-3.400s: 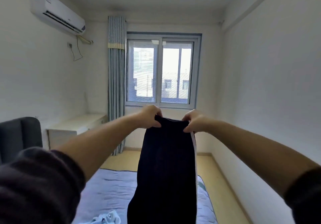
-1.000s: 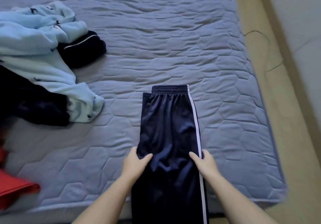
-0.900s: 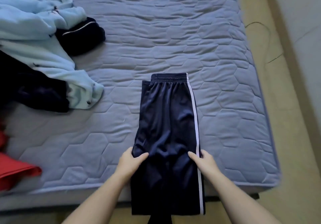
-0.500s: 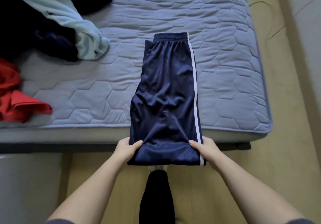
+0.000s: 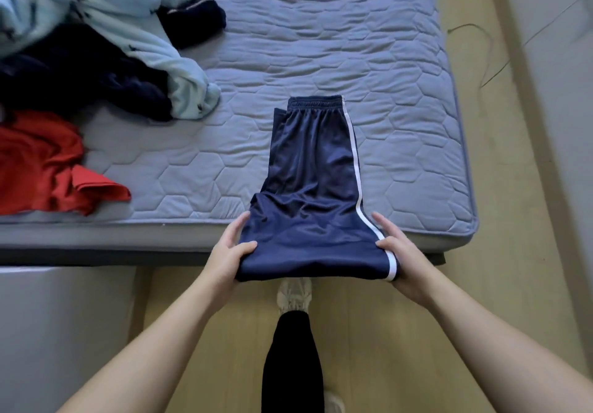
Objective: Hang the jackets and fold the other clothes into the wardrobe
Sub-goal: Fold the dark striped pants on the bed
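On quilted mattress (image 5: 321, 43), left hand (image 5: 229, 252) and right hand (image 5: 402, 258) grip glossy trousers (image 5: 311, 188) (navy, white-striped).

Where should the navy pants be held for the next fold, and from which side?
At the two near corners of the navy pants, one hand from each side: left hand, right hand. That end overhangs the mattress edge, so fingers can slip beneath, thumbs on top; the waistband end lies flat.

Navy trousers (image 5: 316, 188), white side stripe
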`<state>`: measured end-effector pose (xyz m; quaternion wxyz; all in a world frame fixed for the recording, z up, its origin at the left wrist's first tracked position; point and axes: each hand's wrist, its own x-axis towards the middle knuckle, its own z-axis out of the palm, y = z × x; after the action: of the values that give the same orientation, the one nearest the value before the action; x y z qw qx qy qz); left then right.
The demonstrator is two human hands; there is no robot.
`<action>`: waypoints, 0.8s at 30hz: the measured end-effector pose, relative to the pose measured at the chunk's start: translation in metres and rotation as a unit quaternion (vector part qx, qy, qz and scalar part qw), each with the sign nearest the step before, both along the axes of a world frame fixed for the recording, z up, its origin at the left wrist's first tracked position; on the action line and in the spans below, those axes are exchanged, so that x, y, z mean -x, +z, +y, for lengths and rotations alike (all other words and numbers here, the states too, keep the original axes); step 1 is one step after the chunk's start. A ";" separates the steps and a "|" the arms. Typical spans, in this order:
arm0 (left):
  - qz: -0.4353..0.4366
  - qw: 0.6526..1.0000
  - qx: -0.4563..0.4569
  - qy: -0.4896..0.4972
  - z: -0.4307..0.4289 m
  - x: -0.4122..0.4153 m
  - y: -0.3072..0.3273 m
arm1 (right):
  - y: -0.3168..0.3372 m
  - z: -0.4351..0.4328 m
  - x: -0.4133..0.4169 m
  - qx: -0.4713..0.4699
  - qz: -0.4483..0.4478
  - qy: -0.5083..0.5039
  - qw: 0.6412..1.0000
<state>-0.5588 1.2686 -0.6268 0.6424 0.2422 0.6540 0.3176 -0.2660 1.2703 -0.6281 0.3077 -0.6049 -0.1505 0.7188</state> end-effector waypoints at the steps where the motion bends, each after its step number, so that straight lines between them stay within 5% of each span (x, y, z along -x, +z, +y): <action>1: -0.002 1.000 -0.003 -0.010 0.015 -0.001 0.013 | 0.014 0.016 -0.001 -0.002 0.010 0.012 1.000; 7: -0.076 0.994 0.063 0.045 0.138 -0.008 0.056 | 0.049 0.141 0.000 0.014 -0.011 -0.006 1.000; 13: -0.076 0.995 0.040 0.043 0.278 -0.018 0.014 | 0.004 0.281 0.012 -0.022 -0.044 -0.006 0.999; 15: 0.009 0.998 0.042 0.053 0.304 -0.023 -0.022 | -0.035 0.302 0.019 -0.034 -0.147 0.006 0.989; 17: 0.215 0.976 0.031 0.014 0.305 -0.023 -0.057 | -0.068 0.297 0.025 -0.046 -0.310 0.043 0.949; 19: 0.287 0.957 0.044 -0.015 0.292 -0.022 -0.083 | -0.089 0.281 0.030 -0.020 -0.362 0.073 0.929; 24: 0.127 0.980 0.129 -0.082 0.275 -0.017 -0.114 | -0.111 0.269 0.031 0.040 -0.260 0.088 0.961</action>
<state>-0.5418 1.5436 -0.7413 0.6034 0.2485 0.7440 0.1439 -0.2972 1.5389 -0.7391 0.1689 -0.7672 -0.2489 0.5664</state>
